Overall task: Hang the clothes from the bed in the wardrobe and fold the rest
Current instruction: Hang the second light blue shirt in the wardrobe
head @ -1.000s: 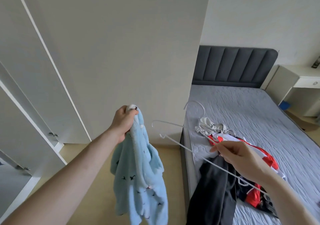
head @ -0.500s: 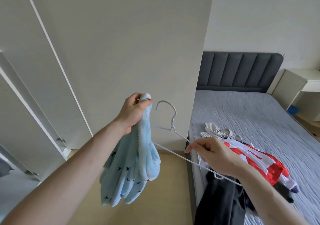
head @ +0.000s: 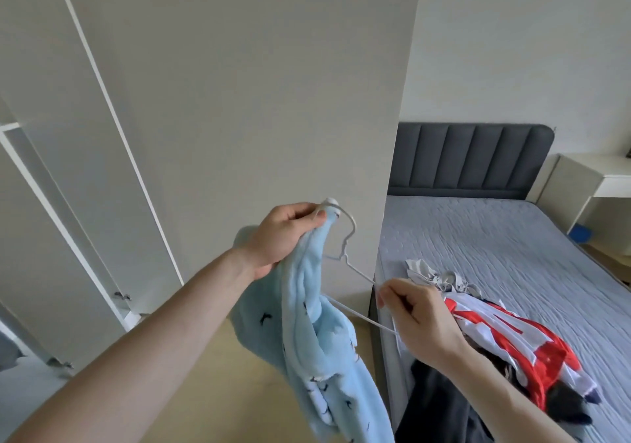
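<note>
Hanger (head: 345,255) hook now at left hand (head: 280,234), touching blue garment (head: 307,323).

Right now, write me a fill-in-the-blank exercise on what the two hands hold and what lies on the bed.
1. The left hand grips a fleece garment coloured light ____.
2. The right hand pinches a thin white wire ____.
3. The red and white garment lies on the ____.
4. The headboard is dark ____.

Missing words: blue; hanger; bed; grey
</note>
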`<state>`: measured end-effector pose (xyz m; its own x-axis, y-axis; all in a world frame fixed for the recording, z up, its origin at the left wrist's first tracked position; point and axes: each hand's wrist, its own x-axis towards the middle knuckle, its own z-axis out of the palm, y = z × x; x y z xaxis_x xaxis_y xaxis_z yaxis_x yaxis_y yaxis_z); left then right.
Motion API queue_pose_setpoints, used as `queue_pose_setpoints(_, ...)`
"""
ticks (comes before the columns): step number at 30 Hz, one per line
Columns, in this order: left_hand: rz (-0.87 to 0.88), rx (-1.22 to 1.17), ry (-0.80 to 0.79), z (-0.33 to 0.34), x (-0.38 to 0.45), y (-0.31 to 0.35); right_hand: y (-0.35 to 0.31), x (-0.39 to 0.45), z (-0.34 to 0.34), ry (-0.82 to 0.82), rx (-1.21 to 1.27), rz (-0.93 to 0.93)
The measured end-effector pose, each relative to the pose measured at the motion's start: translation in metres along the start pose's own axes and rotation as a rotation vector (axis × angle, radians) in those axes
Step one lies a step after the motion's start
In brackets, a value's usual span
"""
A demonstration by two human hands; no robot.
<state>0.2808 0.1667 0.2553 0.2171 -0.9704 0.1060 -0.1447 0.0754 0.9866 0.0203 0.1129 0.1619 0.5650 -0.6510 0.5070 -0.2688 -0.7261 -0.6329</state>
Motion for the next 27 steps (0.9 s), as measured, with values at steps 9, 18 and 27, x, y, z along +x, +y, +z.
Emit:
queue_pose_setpoints(9,0.303,1.094,-0.246,0.008,0.006,0.019,0.001,-0.033,0.001,0.243,0.306,0.231)
queue_pose_setpoints(18,0.588,1.299,-0.067,-0.023,0.021,0.005,-0.002,-0.026,-0.023,0.418,0.150,0.127)
queue_pose_setpoints(27,0.556,1.038,0.163,-0.057,0.024,0.037,0.011,-0.049,0.032,0.203,0.336,0.188)
